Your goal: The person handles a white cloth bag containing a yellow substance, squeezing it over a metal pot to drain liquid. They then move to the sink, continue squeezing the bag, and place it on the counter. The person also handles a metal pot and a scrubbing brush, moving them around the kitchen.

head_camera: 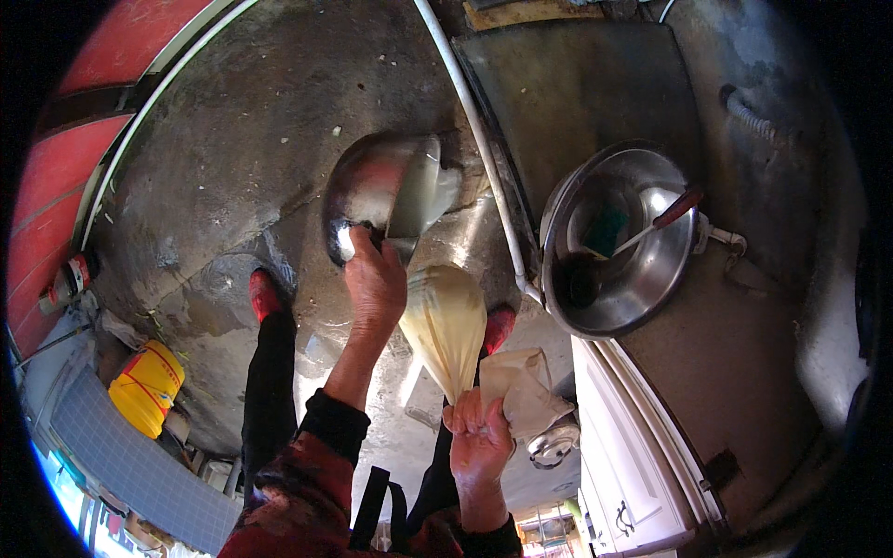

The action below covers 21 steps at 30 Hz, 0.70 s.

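My left hand (374, 273) grips the near edge of a metal wok (370, 178), which is tilted to the right. Cloudy liquid (413, 202) has gathered in its lower side and appears to spill over the rim towards the floor. Closer to my body, my right hand (481, 436) is clenched around the twisted neck of a cream cloth bag (446, 317). The bag bulges with something I cannot make out, and looks damp. Its loose end (520, 383) flares out beyond my fist.
To the right, a stainless steel basin (621, 307) holds a red-handled utensil (677, 208) and a green scouring pad (608, 229). A white pipe (481, 132) runs beside the wet concrete floor (230, 125). White cabinet doors (624, 446), a lidded metal pot (554, 446) and a yellow bucket (148, 387) stand around me.
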Each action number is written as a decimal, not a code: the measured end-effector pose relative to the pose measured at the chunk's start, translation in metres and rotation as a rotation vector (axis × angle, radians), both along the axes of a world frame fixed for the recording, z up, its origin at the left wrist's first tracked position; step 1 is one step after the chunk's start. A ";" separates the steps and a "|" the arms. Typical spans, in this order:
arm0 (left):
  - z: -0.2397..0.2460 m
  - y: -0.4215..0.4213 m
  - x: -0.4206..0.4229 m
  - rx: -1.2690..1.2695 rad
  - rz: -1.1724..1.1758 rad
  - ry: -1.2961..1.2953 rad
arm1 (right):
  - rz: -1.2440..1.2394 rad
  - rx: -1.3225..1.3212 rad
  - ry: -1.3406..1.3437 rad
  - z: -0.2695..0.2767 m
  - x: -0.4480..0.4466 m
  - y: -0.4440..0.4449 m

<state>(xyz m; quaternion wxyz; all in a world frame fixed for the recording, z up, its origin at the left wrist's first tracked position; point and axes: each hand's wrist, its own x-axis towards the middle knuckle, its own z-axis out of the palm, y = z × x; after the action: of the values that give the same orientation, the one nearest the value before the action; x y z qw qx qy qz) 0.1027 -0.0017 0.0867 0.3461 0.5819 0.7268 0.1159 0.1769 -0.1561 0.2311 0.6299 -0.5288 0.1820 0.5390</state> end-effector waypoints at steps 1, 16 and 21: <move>0.003 -0.001 0.004 -0.030 -0.044 0.021 | -0.004 0.005 -0.001 -0.001 0.001 0.000; 0.006 -0.017 0.024 -0.115 -0.313 0.123 | -0.033 -0.001 0.003 -0.010 0.009 -0.001; 0.009 -0.021 0.028 -0.087 -0.403 0.159 | -0.021 -0.023 0.007 -0.010 0.007 -0.002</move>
<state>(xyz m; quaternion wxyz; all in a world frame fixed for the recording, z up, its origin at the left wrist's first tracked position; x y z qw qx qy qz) 0.1308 -0.0230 0.0956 0.3288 0.7072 0.6251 -0.0331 0.1840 -0.1576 0.2212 0.6287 -0.5320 0.1958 0.5323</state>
